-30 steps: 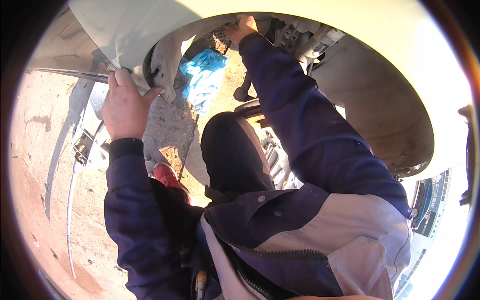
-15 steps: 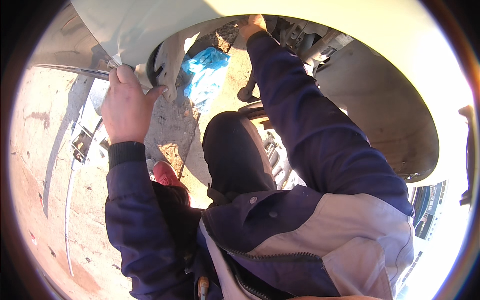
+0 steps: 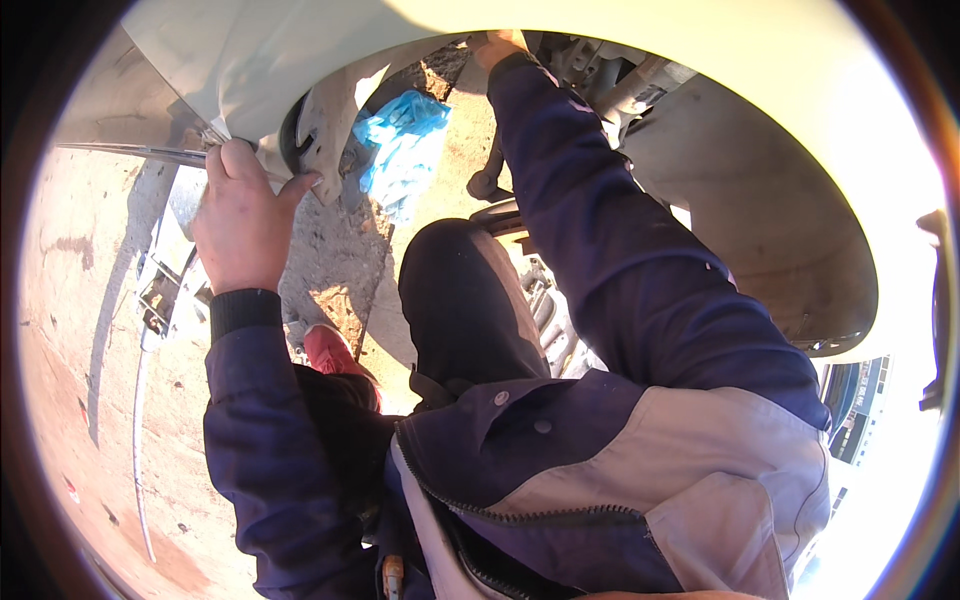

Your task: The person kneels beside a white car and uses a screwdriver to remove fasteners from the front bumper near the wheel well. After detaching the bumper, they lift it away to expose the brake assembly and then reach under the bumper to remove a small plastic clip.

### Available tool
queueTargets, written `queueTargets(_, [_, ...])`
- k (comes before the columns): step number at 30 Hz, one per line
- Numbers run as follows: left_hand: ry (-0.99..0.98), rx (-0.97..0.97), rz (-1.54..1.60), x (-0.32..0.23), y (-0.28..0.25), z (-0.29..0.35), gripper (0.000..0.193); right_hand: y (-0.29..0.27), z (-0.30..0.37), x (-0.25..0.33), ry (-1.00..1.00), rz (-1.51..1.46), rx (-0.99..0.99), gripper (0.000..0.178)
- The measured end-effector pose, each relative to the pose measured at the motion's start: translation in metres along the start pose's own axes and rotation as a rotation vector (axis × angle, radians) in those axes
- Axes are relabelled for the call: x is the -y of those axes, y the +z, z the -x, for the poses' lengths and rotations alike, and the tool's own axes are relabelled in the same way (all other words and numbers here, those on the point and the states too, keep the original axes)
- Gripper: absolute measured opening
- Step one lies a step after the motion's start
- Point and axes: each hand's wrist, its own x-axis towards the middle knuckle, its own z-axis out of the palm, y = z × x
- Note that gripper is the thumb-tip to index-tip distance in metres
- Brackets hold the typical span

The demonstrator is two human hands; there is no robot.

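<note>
A pale car fender (image 3: 300, 70) with a large curved wheel arch fills the top of the view. My left hand (image 3: 243, 222) grips the fender's lower corner, its thumb on the inner side and its fingers on the outer side. Close to that thumb, the fender's inner flange (image 3: 322, 160) shows a dark slot. My right arm reaches across to the top of the arch opening. There my right hand (image 3: 496, 48) is at the arch's edge, its fingers hidden, so its grip cannot be made out.
Blue plastic sheeting (image 3: 405, 150) lies on the ground beneath the arch. Suspension parts (image 3: 645, 90) and a dark inner surface (image 3: 750, 210) sit inside the opening. My bent knee (image 3: 465, 300) and red shoe (image 3: 332, 350) are below. A thin white hose (image 3: 140, 450) runs along the left.
My left hand and the fender corner have shifted slightly left and a little down in view. My right hand has moved slightly left and remains at the arch edge.
</note>
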Motion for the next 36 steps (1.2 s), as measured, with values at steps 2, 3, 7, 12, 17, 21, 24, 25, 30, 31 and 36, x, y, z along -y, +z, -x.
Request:
queueTargets(2, [0.007,-0.021,0.006,0.000,0.002,0.001,0.069,0.007,0.010,0.005,-0.005,0.012,0.014,0.061])
queueTargets(3, [0.007,-0.033,0.005,0.000,0.003,0.001,0.069,0.012,0.016,0.008,-0.008,0.018,0.023,0.060])
queueTargets(7, [-0.020,-0.053,0.024,-0.001,0.009,0.000,0.069,0.038,0.049,0.020,-0.012,0.072,0.076,0.058])
queueTargets(12, [-0.046,-0.092,0.008,-0.003,0.014,-0.001,0.068,0.071,0.119,0.011,0.008,0.263,0.164,0.056])
queueTargets(17, [-0.092,-0.092,0.028,-0.009,0.013,0.001,0.067,0.091,0.204,-0.051,0.189,0.340,0.097,0.034])
queueTargets(21, [-0.079,-0.111,0.046,-0.014,0.011,0.002,0.067,0.095,0.228,-0.100,0.464,0.057,-0.013,0.033])
queueTargets(24, [-0.088,-0.108,0.063,-0.015,0.011,0.001,0.067,0.093,0.220,-0.125,0.542,-0.057,-0.030,0.034])
queueTargets(25, [-0.082,-0.110,0.053,-0.015,0.012,0.000,0.067,0.089,0.211,-0.130,0.553,-0.042,0.010,0.035])
queueTargets(30, [-0.086,-0.102,0.096,-0.013,0.013,0.000,0.069,0.072,0.157,-0.144,0.357,-0.060,-0.019,0.054])
queueTargets(31, [-0.079,-0.111,0.086,-0.012,0.012,0.001,0.069,0.068,0.143,-0.142,0.363,-0.113,-0.003,0.059])
queueTargets(36, [-0.077,-0.077,0.089,-0.014,0.009,0.000,0.068,0.052,0.086,-0.122,0.405,-0.235,-0.130,0.070])
